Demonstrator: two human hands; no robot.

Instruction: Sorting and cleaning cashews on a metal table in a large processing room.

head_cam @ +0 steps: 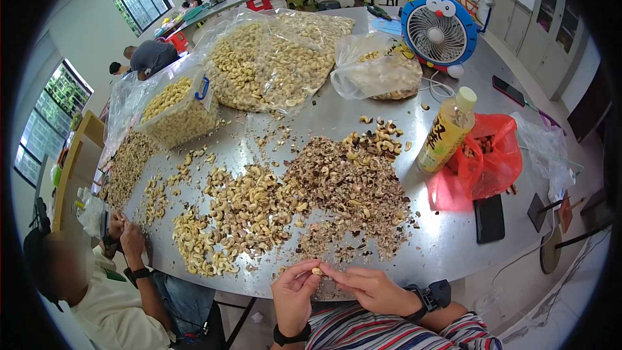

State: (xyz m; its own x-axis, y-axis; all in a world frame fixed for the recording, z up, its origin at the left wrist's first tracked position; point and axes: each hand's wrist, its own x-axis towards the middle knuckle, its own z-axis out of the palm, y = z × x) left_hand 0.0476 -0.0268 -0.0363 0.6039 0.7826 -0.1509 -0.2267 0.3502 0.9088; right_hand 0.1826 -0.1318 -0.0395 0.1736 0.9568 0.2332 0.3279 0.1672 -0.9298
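At the table's near edge, my left hand [294, 286] pinches a pale cashew nut [317, 271] between thumb and fingertips. The fingertips of my right hand [374, 288] close on the same nut from the other side. Just beyond my hands lies a broad heap of skin flakes [340, 189], with dark bits and some nuts in it. Left of that spreads a pile of cashew nuts [248, 199], partly with skin on. Paler nuts [194, 243] lie at its near left end.
Behind the piles stand a clear plastic tub of cashews [180, 121], large bags of cashews [272, 58] and a smaller bag [379, 68]. A drink bottle [444, 131], red bag [491, 155], phone [489, 218] and fan [437, 29] are at right. A co-worker [112, 291] sits at left.
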